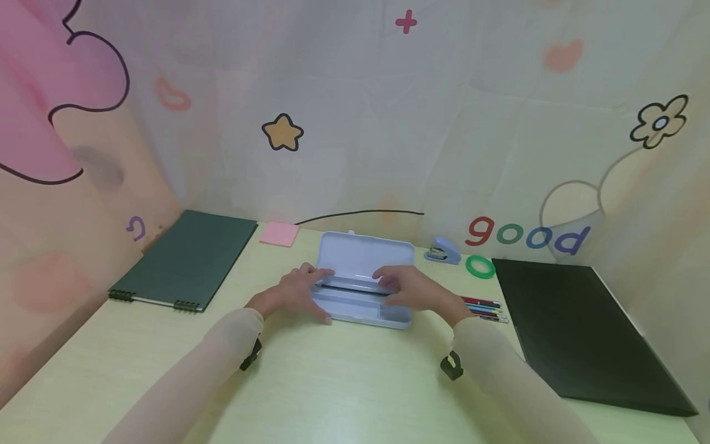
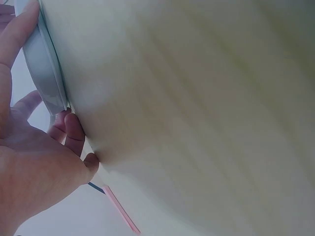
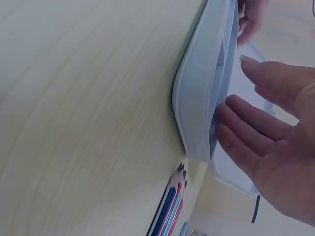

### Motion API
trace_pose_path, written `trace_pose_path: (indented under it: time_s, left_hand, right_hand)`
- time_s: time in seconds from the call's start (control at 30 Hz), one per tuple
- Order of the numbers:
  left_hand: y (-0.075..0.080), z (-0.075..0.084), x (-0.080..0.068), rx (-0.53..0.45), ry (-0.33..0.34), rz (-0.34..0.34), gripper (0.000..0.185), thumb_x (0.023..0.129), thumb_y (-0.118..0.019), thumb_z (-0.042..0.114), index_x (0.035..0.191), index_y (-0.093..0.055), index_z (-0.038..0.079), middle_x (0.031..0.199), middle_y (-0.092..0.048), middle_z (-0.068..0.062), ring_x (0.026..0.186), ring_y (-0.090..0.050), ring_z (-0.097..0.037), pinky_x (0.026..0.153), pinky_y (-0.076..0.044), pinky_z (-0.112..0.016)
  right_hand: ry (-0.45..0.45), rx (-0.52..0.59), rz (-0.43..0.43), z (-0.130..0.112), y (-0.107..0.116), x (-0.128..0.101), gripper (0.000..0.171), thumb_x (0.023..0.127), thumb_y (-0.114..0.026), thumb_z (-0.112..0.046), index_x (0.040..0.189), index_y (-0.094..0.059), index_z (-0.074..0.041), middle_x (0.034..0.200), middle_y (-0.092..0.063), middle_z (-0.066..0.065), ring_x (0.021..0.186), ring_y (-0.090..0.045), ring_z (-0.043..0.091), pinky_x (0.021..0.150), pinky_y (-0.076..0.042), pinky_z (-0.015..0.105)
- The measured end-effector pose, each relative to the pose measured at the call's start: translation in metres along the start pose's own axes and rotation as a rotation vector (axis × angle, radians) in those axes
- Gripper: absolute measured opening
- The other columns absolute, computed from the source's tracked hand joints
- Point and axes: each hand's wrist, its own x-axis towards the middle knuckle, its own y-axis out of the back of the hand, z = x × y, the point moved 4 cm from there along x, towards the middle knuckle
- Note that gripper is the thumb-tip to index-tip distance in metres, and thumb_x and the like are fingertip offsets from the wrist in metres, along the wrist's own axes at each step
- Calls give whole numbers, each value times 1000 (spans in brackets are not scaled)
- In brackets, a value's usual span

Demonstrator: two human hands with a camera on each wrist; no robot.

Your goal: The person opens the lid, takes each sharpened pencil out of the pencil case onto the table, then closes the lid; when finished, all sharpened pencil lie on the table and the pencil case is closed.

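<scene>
A pale blue pencil case lies open in the middle of the light wooden table, its lid tipped back. A thin dark pen-like item lies in its tray. My left hand grips the case's left end, thumb on the front edge and fingers over the top. In the left wrist view the thumb and fingers of the left hand bracket the case rim. My right hand rests on the tray's right half. In the right wrist view its fingers lie straight, touching the case.
Several coloured pencils lie just right of the case. Behind them are a blue stapler and a green tape ring. A black folder is at the right, a green notebook at the left, pink sticky notes at the back.
</scene>
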Motion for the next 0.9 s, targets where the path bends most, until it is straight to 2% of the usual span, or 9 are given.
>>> trace_pose_path:
  time_s: [0.23,0.3,0.57,0.9]
  left_hand:
    - [-2,-1,3,5,18,-5,100,70,-88,51,153,-38,27,147,-39,-16,127,-42,-35,106,-40,-56]
    - [-2,-1,3,7,22,-6,100,70,-87,51,153,-38,28,147,-39,-16,128,-42,-35,106,-41,-56]
    - [-2,-2,4,17,23,-3,101,69,-87,53,153,-38,28,145,-40,-15,126,-42,-34,105,-42,-55]
    - [-1,-1,4,21,23,-9,100,69,-87,53,154,-38,29,146,-40,-14,125,-42,-32,104,-42,-54]
  right_hand:
    - [23,-69,-65,-11,-12,10,50,89,-74,-13,135,-58,-9,129,-67,12,122,-62,28,107,-46,47]
    - [41,-91,-71,-15,-14,12,48,89,-73,-12,134,-59,-7,125,-68,12,118,-63,27,106,-47,47]
    - [-14,-114,-77,-20,-25,18,39,92,-71,-13,131,-62,-13,108,-69,3,96,-60,17,96,-51,38]
    - [-11,-138,-107,-21,-30,26,32,95,-67,-12,127,-65,-16,94,-65,0,86,-56,15,86,-49,33]
